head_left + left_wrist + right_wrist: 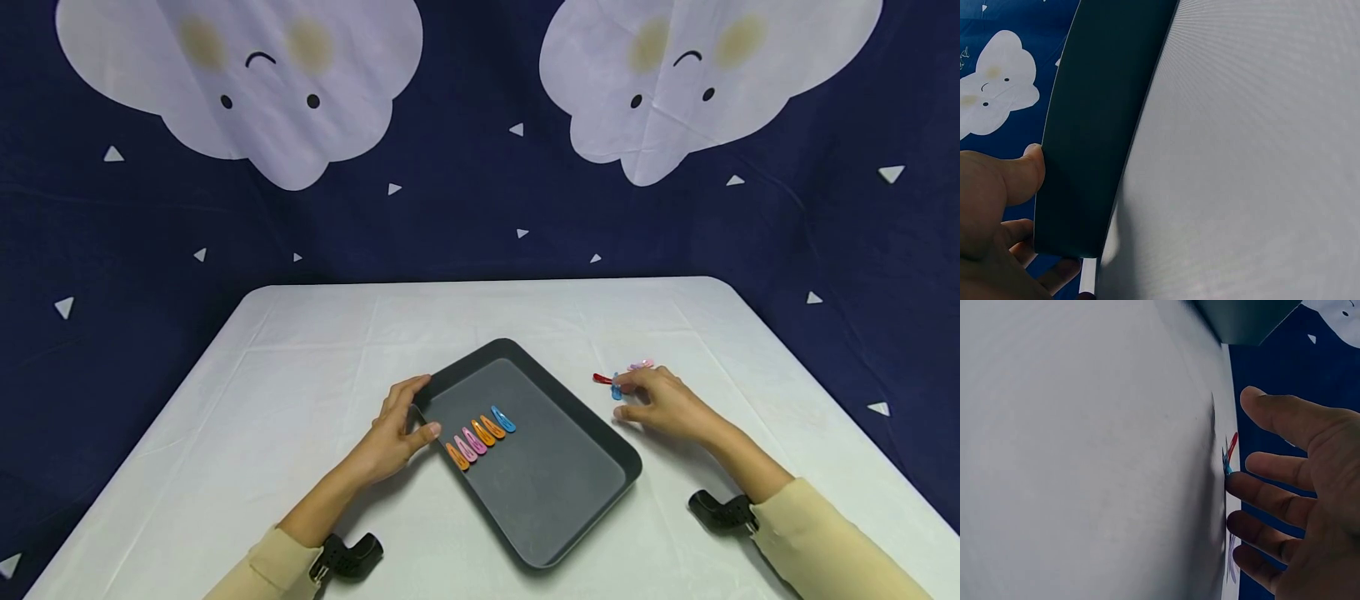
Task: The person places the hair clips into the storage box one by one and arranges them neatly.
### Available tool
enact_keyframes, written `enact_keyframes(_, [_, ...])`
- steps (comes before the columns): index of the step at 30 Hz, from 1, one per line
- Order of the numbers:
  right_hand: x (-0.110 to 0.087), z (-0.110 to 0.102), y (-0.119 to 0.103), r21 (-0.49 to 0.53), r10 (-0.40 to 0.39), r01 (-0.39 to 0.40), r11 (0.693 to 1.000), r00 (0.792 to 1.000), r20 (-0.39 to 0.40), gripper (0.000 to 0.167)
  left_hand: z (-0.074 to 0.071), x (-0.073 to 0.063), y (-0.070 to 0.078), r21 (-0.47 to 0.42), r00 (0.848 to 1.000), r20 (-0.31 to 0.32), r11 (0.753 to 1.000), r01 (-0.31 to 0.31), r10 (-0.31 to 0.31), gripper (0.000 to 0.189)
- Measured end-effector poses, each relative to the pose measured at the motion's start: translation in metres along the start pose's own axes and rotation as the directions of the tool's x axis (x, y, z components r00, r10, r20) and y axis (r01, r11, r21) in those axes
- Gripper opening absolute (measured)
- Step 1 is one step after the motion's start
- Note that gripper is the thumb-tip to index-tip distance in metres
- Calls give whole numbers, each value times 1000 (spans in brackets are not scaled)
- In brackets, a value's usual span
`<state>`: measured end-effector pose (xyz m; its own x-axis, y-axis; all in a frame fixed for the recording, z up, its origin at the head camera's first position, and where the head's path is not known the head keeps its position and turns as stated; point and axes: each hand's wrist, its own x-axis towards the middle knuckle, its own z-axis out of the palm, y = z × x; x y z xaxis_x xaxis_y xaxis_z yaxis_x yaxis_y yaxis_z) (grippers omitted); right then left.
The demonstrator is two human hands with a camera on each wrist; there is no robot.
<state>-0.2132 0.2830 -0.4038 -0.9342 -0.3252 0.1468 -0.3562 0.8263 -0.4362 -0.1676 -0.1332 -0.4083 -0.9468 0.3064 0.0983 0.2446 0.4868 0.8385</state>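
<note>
A dark grey rectangular tray [555, 492] lies at an angle on the table. Inside it, along its left side, several snap hair clips [478, 433] form a slanting row in orange, pink and blue. My left hand [393, 437] holds the tray's left corner, thumb over the rim and fingers along the outer side. To the right of the tray, my right hand [663, 402] reaches over a small group of loose clips, thumb and fingers apart. A red clip [602, 379], a blue clip [617, 392] and pink clips [641, 364] lie at its fingertips, partly hidden by them.
A white cloth covers the table [315, 333]. Behind its far edge hangs a dark blue curtain [465, 217] with clouds and small triangles. A black wrist camera [348, 558] sits under the left sleeve, another black camera [720, 511] by the right one.
</note>
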Motion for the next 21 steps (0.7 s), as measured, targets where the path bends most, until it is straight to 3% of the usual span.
enact_keyframes(10, [8, -4, 3, -63, 22, -24, 998, 999, -37, 47, 0, 0, -1, 6, 1000, 2, 1000, 2, -2, 69])
enact_keyframes(21, [17, -2, 7, -74, 42, -43, 996, 999, -17, 54, 0, 0, -1, 7, 1000, 3, 1000, 7, -7, 69])
